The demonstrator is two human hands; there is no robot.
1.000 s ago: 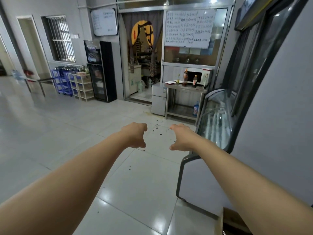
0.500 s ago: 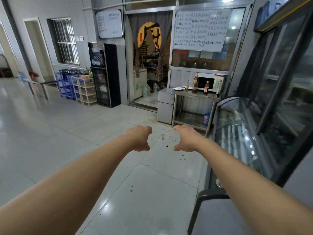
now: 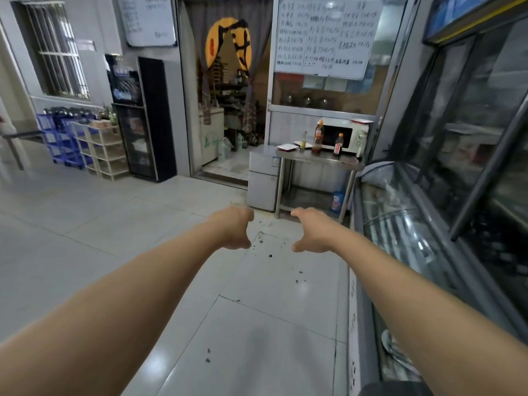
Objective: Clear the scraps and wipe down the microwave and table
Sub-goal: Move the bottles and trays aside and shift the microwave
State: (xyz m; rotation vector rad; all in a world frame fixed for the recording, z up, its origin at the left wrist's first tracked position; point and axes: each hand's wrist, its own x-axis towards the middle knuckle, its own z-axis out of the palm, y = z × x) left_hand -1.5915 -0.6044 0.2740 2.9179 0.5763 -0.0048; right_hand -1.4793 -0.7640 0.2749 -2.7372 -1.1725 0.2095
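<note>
**Empty-handed, with the work well ahead**

Head view: both arms reach forward over the tiled floor. The left hand (image 3: 236, 227) and right hand (image 3: 313, 230) hang with fingers loosely curled, holding nothing; no cloth is in view, so wiping cannot start yet. The microwave (image 3: 344, 136) sits at the far right end of the steel table (image 3: 320, 158), well apart from the hands, placed against the wall beside the doorway. Bottles (image 3: 318, 138) stand in front of it, and plates (image 3: 287, 146) lie at the table's left end. Dark scraps (image 3: 269, 255) dot the floor near the hands.
</note>
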